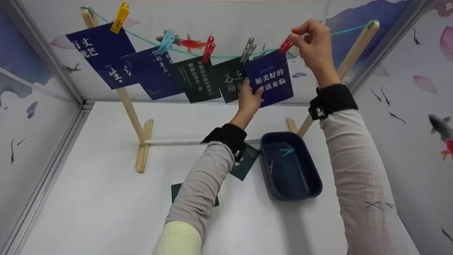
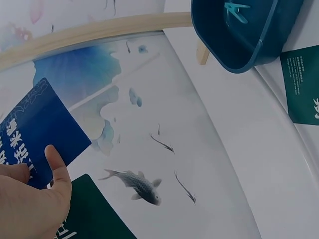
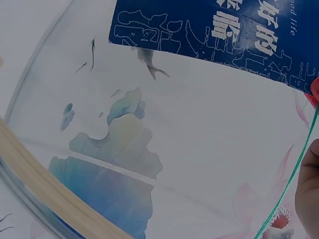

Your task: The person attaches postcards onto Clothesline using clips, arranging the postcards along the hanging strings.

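A blue card (image 1: 270,79) with white Chinese lettering hangs at the right end of a green string (image 1: 226,56). My left hand (image 1: 250,97) pinches its lower left edge between thumb and fingers; the left wrist view shows the same hand (image 2: 35,199) at the card's lower edge. At the card's top right corner sits a red clothespin (image 1: 285,46), pinched between the thumb and index finger of my right hand (image 1: 313,46). Only part of that hand (image 3: 309,189) enters the right wrist view, beside the string. Left of the blue card, a grey clothespin (image 1: 248,50) holds a dark green card (image 1: 226,85).
More cards hang leftward under red (image 1: 208,49), light blue (image 1: 165,41) and yellow (image 1: 120,17) clothespins. Wooden posts (image 1: 357,51) carry the string. A dark blue basin (image 1: 315,184) holds clothespins. Green cards (image 1: 247,164) lie on the white table (image 1: 116,212), partly behind my left arm.
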A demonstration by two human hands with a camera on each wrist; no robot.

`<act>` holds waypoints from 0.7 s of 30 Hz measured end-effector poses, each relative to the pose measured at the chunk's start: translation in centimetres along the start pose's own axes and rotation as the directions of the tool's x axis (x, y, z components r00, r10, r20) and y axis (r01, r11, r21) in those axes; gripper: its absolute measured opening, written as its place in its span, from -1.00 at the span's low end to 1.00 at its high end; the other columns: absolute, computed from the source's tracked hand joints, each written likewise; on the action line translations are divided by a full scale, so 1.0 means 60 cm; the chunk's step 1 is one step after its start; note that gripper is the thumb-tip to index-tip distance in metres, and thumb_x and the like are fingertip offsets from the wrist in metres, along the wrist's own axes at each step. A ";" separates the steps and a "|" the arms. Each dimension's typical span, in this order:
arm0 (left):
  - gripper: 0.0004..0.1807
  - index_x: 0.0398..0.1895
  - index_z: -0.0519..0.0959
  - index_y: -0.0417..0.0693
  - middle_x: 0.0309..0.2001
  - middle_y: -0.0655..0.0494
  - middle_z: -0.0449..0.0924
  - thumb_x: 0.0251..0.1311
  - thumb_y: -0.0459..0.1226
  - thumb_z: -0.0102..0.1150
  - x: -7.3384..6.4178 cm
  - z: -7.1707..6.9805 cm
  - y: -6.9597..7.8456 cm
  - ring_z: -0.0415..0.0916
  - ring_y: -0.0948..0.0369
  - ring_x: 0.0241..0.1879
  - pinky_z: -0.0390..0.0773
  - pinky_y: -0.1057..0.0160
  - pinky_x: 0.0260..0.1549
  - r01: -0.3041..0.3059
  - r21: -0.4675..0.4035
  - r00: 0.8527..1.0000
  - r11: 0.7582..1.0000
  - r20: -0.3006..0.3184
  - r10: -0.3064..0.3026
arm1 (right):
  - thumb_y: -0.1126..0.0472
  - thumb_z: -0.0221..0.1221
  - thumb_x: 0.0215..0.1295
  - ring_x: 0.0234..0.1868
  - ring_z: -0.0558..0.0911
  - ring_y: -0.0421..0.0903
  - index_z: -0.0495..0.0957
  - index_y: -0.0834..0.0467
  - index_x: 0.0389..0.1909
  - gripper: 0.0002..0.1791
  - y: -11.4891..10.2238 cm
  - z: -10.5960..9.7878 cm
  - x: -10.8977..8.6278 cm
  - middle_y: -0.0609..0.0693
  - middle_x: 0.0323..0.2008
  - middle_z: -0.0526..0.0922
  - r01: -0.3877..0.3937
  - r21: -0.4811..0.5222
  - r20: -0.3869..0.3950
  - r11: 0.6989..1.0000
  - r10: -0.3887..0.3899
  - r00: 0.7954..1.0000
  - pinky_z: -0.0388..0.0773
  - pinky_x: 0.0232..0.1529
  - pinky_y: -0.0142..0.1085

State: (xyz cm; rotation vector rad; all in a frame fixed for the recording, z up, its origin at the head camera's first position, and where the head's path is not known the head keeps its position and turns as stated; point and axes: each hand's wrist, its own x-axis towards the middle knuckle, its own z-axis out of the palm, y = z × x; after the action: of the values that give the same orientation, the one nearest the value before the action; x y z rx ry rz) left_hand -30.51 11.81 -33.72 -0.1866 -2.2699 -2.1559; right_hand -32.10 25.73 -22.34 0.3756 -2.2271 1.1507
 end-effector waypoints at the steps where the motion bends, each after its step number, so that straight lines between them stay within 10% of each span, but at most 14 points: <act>1: -0.51 0.32 0.18 -0.22 0.17 -0.23 0.44 0.36 -0.37 -0.06 0.001 0.002 0.001 0.54 -0.01 0.04 0.62 0.28 -0.18 0.001 -0.005 1.000 1.000 0.010 -0.001 | 0.31 0.11 0.31 -0.68 0.27 -0.38 0.58 0.30 -0.24 -0.86 0.001 -0.001 0.002 -0.27 -0.41 0.54 -0.011 -0.004 0.013 1.000 0.011 1.000 0.23 -0.58 -0.54; 11: -0.49 0.36 0.12 -0.22 0.23 -0.21 0.36 0.38 -0.37 -0.10 0.015 0.009 0.003 0.48 -0.01 0.12 0.60 0.29 -0.11 0.005 -0.024 1.000 1.000 -0.001 -0.005 | 0.16 0.06 0.37 -0.54 0.44 -0.39 0.53 0.26 -0.04 -0.71 0.000 -0.003 0.016 -0.25 -0.32 0.51 -0.146 -0.080 0.127 0.986 0.155 0.980 0.26 -0.58 -0.57; 21: -0.59 0.21 0.28 -0.25 0.11 -0.20 0.49 0.35 -0.31 -0.02 0.018 0.024 -0.021 0.52 0.02 0.08 0.54 0.24 -0.01 0.078 -0.031 0.997 0.996 -0.016 -0.079 | 0.15 0.07 0.37 -0.32 0.46 -0.43 0.51 0.27 0.08 -0.63 -0.001 0.007 0.016 0.01 -0.12 0.60 -0.178 -0.120 0.073 0.977 0.187 0.980 0.43 -0.31 -0.59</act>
State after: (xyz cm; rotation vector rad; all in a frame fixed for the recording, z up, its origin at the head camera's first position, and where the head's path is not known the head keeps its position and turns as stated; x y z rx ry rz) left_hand -31.59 13.27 -34.98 -0.0801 -2.2737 -2.2215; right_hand -32.98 25.39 -21.91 0.1781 -2.4299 1.1125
